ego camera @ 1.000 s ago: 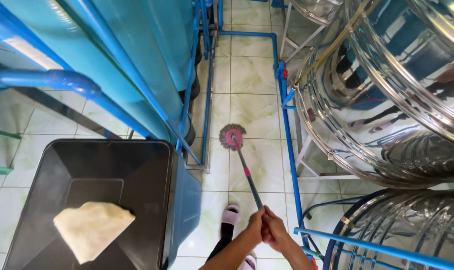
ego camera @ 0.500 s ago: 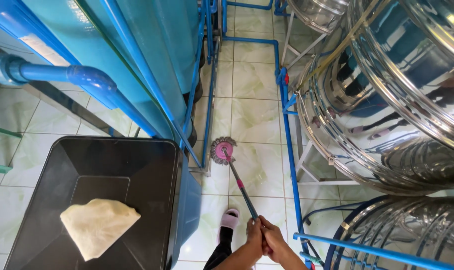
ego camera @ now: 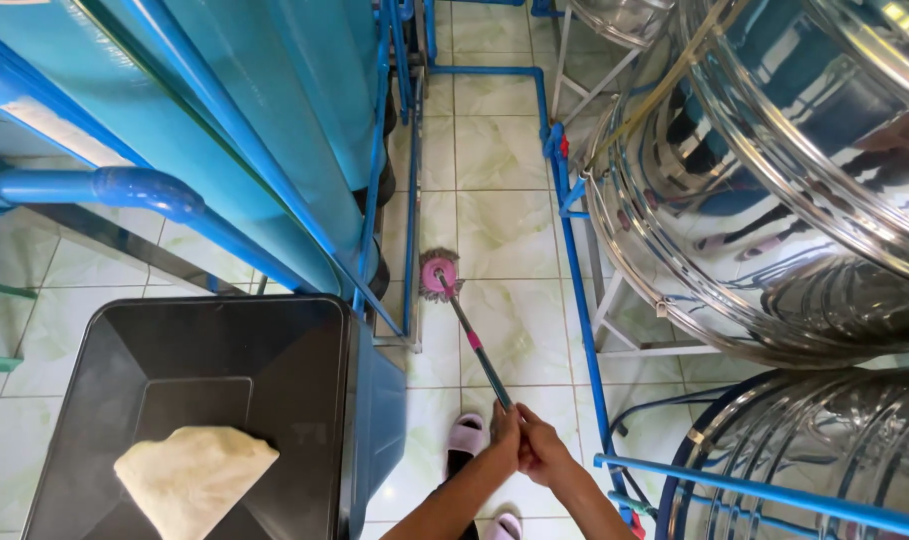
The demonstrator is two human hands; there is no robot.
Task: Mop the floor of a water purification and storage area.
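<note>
Both of my hands grip the top of a mop handle [ego camera: 478, 353] low in the head view. My left hand [ego camera: 504, 435] and my right hand [ego camera: 544, 447] are pressed together around it. The thin handle slants up and left to a round pink mop head [ego camera: 440, 274] with grey fringe. That mop head rests on the pale green tiled floor [ego camera: 505, 150], close to the foot of the blue pipe frame [ego camera: 411, 200]. My pink slippers [ego camera: 467, 435] show just under the hands.
Tall blue tanks [ego camera: 275, 110] with blue pipes [ego camera: 125, 186] fill the left. Large shiny steel tanks [ego camera: 775, 170] on frames crowd the right. A black lidded bin [ego camera: 205, 400] with a yellowish cloth [ego camera: 190, 478] on it stands at lower left. A narrow tiled aisle runs between them.
The mop head has slid slightly back and forth on the tiles near the pipe frame. My hands stay clasped on the handle; the view has shifted a little.
</note>
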